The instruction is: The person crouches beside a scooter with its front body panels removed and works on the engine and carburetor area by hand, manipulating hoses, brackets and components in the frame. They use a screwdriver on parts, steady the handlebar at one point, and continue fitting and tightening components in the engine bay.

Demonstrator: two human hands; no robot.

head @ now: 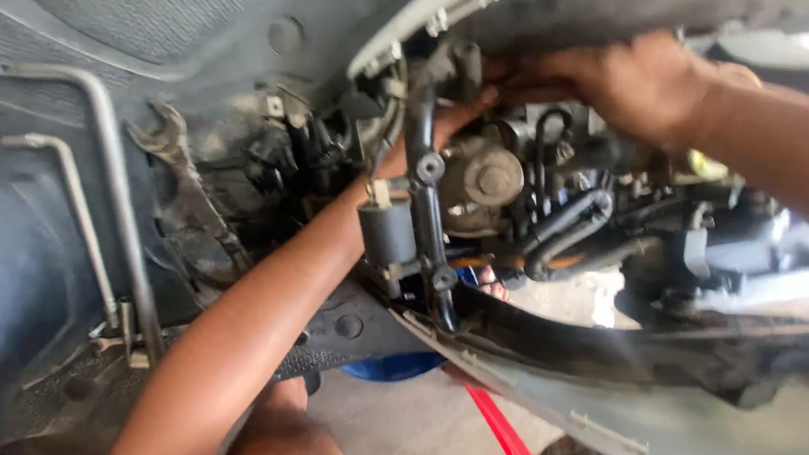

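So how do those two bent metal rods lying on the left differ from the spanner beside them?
The bent rods are thin, round and smooth grey, each with a right-angle bend at the top; the spanner is flat, broader and ends in an open jaw. The rods look fairly clean, while the spanner is dark and grimy. Both lie loose on the grey footboard, untouched by either hand.

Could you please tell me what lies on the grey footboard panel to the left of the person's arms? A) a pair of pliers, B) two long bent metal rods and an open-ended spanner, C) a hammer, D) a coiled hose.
B: two long bent metal rods and an open-ended spanner lie on the grey footboard panel.
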